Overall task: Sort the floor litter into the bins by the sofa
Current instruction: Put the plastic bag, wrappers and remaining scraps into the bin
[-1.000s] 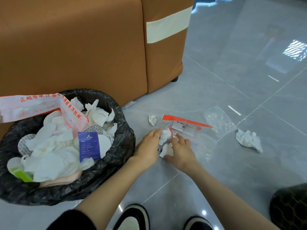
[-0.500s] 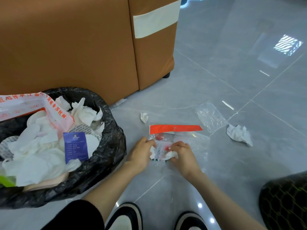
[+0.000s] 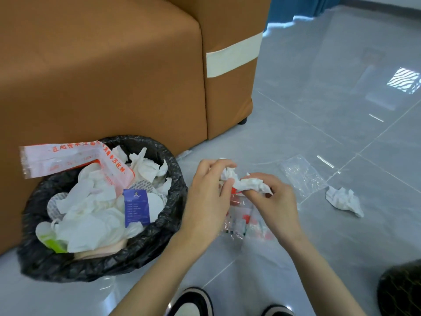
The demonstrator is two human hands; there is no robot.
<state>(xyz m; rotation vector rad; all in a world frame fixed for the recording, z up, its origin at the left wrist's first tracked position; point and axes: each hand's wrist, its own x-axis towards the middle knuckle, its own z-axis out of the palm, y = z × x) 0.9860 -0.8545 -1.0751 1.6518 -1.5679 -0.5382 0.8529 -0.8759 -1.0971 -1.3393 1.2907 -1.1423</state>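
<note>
Holding a crumpled tissue (image 3: 247, 182) between both hands over the floor (image 3: 319, 247), beside the black-lined bin (image 3: 175, 185): the fingers of my left hand (image 3: 205, 199) curl onto its left end, and those of my right hand (image 3: 276, 201) pinch its right end. A clear plastic bag (image 3: 245, 224) with red marks hangs blurred beneath; which hand grips it I cannot tell. Another tissue (image 3: 344, 200) and a clear wrapper (image 3: 300, 176) lie on the floor to the right. A second bin (image 3: 403, 290) is cut off at the lower right corner
</note>
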